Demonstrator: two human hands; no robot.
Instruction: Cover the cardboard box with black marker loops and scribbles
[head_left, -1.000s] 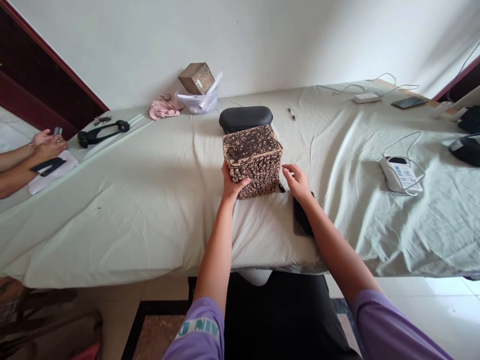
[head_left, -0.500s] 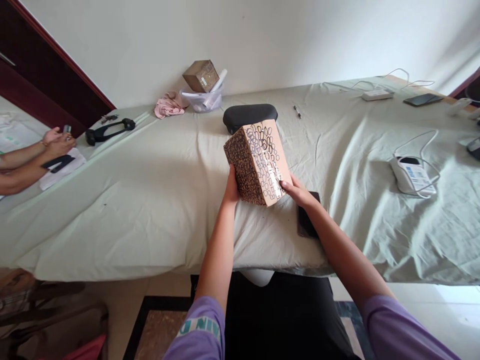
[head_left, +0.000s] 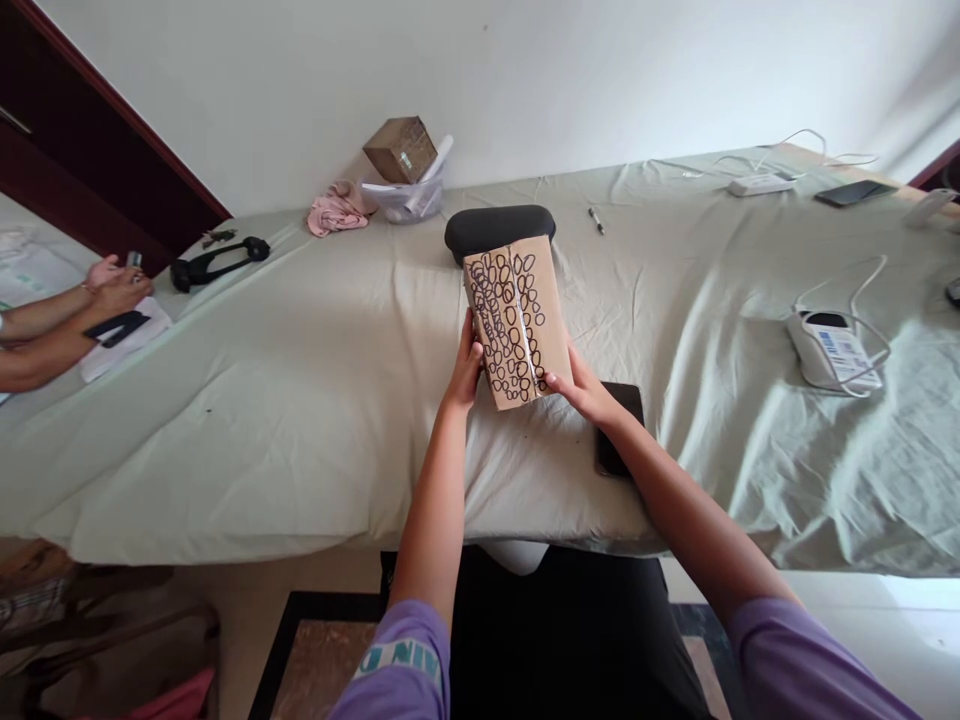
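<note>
Left hand: fingers (head_left: 471, 345) spread up the left side of the cardboard box (head_left: 516, 322), holding it.
Right hand: under the box's lower right corner, (head_left: 585, 393) fingers against the box, holding it.
Box: between both hands, in front of the person, tilted slightly, black pen circles on its top face, a tape strip along the seam. Can't tell if it touches the sheet.
Near box: black cushion (head_left: 499, 232) just beyond it; dark phone (head_left: 619, 430) just below the right hand.
Surface: pale green sheet (head_left: 300, 430), wrinkled, over a long table.
Far edge: small box (head_left: 400, 150) in a clear plastic tub (head_left: 401, 205), pink cloth (head_left: 337, 212) beside it, pen (head_left: 596, 220).
Right side: white device with cable (head_left: 832, 352), power strip (head_left: 759, 185), second phone (head_left: 851, 193).
Left side: co-worker's hands (head_left: 112, 287) over white paper (head_left: 127, 340), near a black strap (head_left: 220, 252).
</note>
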